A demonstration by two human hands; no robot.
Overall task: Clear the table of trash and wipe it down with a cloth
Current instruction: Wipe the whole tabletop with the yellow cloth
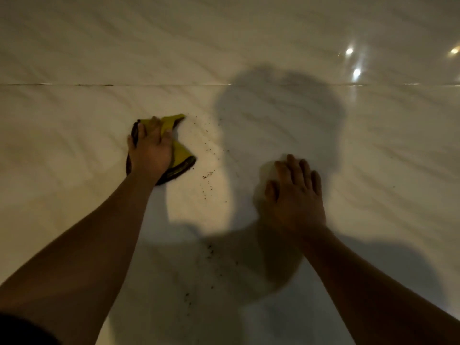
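Left hand [149,153] grips a yellow cloth [180,151], right hand [295,192] lies flat
The crumpled cloth, dark at the edge, is pressed on the white marble table [74,115]. The right hand's fingers are straight, over a pale blurred thing I cannot identify. Dark crumbs [207,174] lie between the hands

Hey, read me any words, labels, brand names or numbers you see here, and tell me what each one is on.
None: nothing readable appears anywhere in the view.
The yellow cloth gripped by the left hand shows no label or print.
The pale object under the right hand is blurred, with no visible marking.
The table bears only veining, crumbs and light reflections.
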